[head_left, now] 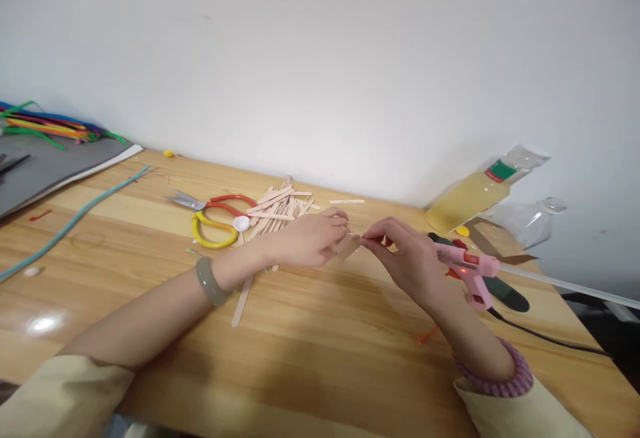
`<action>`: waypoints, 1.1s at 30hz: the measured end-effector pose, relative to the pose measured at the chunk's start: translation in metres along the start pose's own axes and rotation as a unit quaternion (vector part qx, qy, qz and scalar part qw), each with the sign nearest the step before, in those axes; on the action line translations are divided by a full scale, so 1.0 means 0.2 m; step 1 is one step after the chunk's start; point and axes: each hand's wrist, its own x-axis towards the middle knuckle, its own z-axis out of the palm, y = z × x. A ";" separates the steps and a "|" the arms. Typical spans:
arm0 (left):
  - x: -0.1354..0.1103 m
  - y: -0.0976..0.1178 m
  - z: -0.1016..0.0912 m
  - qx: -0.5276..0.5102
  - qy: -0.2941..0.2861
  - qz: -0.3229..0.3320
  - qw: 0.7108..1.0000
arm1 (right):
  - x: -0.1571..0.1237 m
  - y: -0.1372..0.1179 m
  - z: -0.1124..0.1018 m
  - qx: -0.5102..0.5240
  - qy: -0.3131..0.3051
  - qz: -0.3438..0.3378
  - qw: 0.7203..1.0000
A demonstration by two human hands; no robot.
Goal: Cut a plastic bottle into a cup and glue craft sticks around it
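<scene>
Both hands meet above the middle of the table around a small pale piece of craft sticks (349, 246), partly hidden by fingers. My right hand (407, 255) pinches its right end between thumb and fingertips. At the left end, my left hand (313, 238) has its fingers curled down onto it; its thumb is hidden. Behind my left hand lies a loose pile of wooden craft sticks (273, 208), with one stick (242, 305) pointing toward me. Just right of my right hand rests a pink hot glue gun (473, 271), its red light on and a long clear glue stick in its back.
Scissors (215, 225) with red and yellow handles lie left of the pile, beside a white cap (241, 224). A yellow-liquid bottle (473, 198) and a clear bottle (533, 225) lean at back right. Far left are a blue pipe cleaner (75, 221) and grey sheets (50, 165).
</scene>
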 end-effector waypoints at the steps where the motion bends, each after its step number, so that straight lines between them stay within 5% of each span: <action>1: 0.00 0.00 0.00 0.000 -0.001 -0.003 1.000 | 0.00 0.00 0.00 0.006 0.000 0.006 1.000; 17: 0.02 0.03 0.09 0.031 0.080 -0.068 0.994 | -0.03 0.02 0.01 -0.053 0.023 -0.081 0.995; 33: 0.05 0.01 0.09 0.086 0.057 -0.037 0.994 | 0.00 0.02 0.01 -0.087 0.034 -0.110 0.989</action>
